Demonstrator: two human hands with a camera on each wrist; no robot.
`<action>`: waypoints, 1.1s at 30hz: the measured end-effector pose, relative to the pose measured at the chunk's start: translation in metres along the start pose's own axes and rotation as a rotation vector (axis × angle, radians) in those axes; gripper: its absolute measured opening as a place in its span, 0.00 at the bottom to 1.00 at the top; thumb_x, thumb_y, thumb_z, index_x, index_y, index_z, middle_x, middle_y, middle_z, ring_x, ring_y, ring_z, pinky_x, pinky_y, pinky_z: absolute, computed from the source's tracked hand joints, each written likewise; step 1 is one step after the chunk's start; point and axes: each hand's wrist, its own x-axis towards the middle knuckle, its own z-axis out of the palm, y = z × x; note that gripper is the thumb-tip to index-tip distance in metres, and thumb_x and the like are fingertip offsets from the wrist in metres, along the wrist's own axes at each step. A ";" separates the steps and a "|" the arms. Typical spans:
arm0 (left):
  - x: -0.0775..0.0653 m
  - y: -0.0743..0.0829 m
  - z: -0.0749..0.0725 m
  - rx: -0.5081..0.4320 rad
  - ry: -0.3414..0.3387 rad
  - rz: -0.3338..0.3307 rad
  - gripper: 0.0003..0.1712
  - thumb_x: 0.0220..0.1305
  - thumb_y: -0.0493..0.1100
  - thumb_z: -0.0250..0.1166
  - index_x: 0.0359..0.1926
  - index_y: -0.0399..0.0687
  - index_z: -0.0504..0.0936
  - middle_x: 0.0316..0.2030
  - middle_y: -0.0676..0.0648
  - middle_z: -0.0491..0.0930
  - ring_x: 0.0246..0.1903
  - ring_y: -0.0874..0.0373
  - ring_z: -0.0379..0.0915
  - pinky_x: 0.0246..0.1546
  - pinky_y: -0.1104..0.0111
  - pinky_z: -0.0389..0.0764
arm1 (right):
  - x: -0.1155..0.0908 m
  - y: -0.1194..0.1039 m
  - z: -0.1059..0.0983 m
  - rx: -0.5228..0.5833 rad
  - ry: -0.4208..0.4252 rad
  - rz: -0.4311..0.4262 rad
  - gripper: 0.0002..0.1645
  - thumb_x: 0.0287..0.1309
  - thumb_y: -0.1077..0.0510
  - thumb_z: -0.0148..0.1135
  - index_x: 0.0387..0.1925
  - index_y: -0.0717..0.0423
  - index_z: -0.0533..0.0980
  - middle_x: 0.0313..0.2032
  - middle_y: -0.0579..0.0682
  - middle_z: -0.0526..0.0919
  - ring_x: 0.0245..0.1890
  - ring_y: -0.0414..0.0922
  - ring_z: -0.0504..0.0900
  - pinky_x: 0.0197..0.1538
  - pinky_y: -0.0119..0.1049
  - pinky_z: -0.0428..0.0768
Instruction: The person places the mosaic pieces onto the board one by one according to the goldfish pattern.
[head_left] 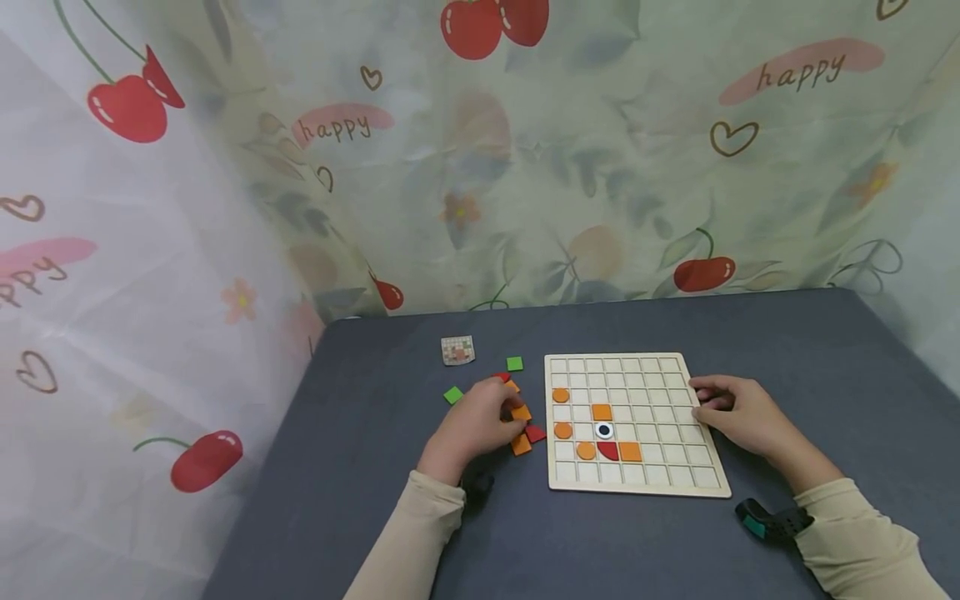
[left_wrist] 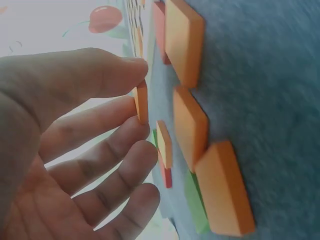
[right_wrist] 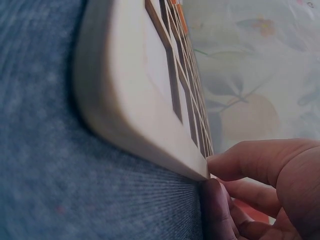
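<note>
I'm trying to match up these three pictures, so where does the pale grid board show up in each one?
Head: the grid board lies low, right of centre, the right hand at its edge.
Left wrist: the board, seen steeply at the top, left of centre, cut off by the frame.
Right wrist: its rounded corner looms large at upper left-centre.
Shared landmark: the dark tabletop.

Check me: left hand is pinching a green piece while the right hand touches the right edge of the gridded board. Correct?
Not quite: the colour is wrong. The left wrist view shows the left hand pinching an orange piece, while the right hand touches the right edge of the gridded board.
</note>
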 end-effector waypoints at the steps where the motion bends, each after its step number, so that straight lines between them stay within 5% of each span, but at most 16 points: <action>1: 0.001 0.002 0.000 0.002 0.004 0.007 0.14 0.65 0.44 0.76 0.50 0.45 0.92 0.46 0.49 0.88 0.42 0.57 0.83 0.49 0.63 0.86 | 0.000 0.000 0.000 -0.001 -0.001 -0.002 0.31 0.67 0.60 0.69 0.67 0.71 0.75 0.52 0.64 0.83 0.43 0.42 0.79 0.39 0.29 0.78; 12: 0.011 0.037 0.012 -0.013 0.001 0.094 0.14 0.65 0.45 0.75 0.50 0.47 0.91 0.43 0.51 0.83 0.40 0.60 0.79 0.44 0.71 0.82 | -0.001 0.000 -0.001 0.005 -0.007 0.006 0.32 0.67 0.60 0.69 0.68 0.70 0.74 0.53 0.64 0.83 0.43 0.40 0.79 0.39 0.29 0.78; 26: 0.029 0.097 0.038 0.047 -0.045 0.310 0.13 0.67 0.45 0.72 0.51 0.50 0.90 0.44 0.54 0.86 0.40 0.67 0.78 0.43 0.81 0.76 | 0.000 0.000 -0.001 0.000 -0.013 0.001 0.32 0.67 0.60 0.69 0.68 0.71 0.74 0.53 0.64 0.83 0.44 0.42 0.80 0.39 0.29 0.79; 33: 0.036 0.112 0.051 0.045 -0.079 0.335 0.11 0.66 0.46 0.73 0.49 0.53 0.90 0.41 0.58 0.83 0.35 0.70 0.72 0.37 0.84 0.71 | 0.001 0.000 -0.002 0.001 -0.016 -0.001 0.32 0.67 0.60 0.69 0.68 0.70 0.74 0.53 0.64 0.84 0.43 0.41 0.80 0.39 0.28 0.79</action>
